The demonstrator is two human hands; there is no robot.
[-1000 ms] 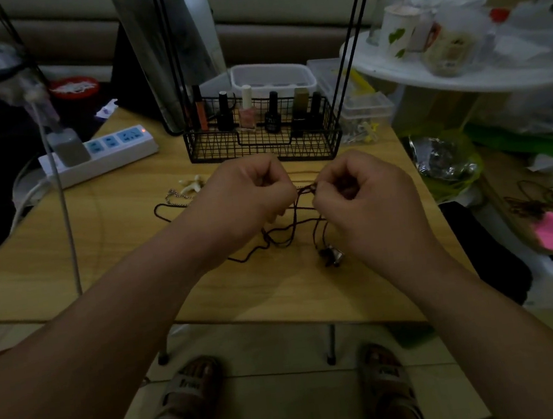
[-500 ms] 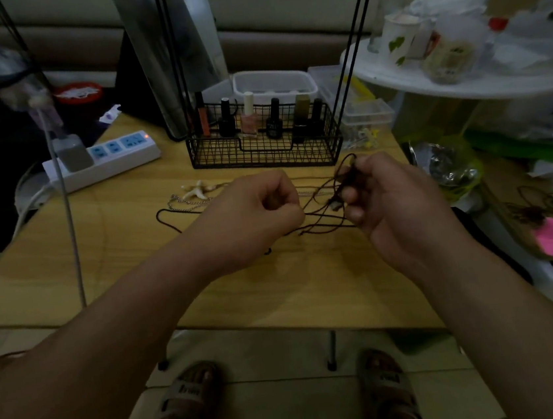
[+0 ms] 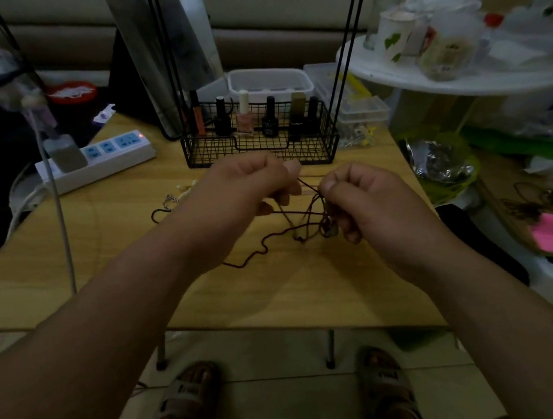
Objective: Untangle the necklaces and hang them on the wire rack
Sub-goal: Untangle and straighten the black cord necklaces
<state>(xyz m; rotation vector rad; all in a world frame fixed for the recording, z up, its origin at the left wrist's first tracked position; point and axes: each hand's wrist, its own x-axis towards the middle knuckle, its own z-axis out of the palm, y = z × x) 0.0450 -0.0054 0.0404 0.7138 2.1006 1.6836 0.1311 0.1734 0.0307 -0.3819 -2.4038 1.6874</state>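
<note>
A dark cord necklace (image 3: pixel 273 235) hangs tangled between my hands above the wooden table (image 3: pixel 101 256). My left hand (image 3: pixel 248 188) pinches one strand of it near the thumb. My right hand (image 3: pixel 359 196) pinches the knot of cords, and a small metal pendant (image 3: pixel 329 231) dangles under its fingers. A loose end of the cord trails on the table toward me. A second necklace with a silvery chain and pale charm (image 3: pixel 177 196) lies on the table left of my left hand. The black wire rack (image 3: pixel 260 142) stands just behind my hands, its uprights rising out of view.
Several nail polish bottles (image 3: pixel 244 116) stand in the rack's basket. A white power strip (image 3: pixel 97 160) lies at the back left with a cable hanging in front. Clear plastic boxes (image 3: pixel 360 110) sit behind the rack. A cluttered white shelf (image 3: pixel 460 78) stands to the right.
My right hand has come back toward me and lower, with the pendant now dangling under it. My left hand has shifted slightly toward the rack, and the cord is pulled tauter between them.
</note>
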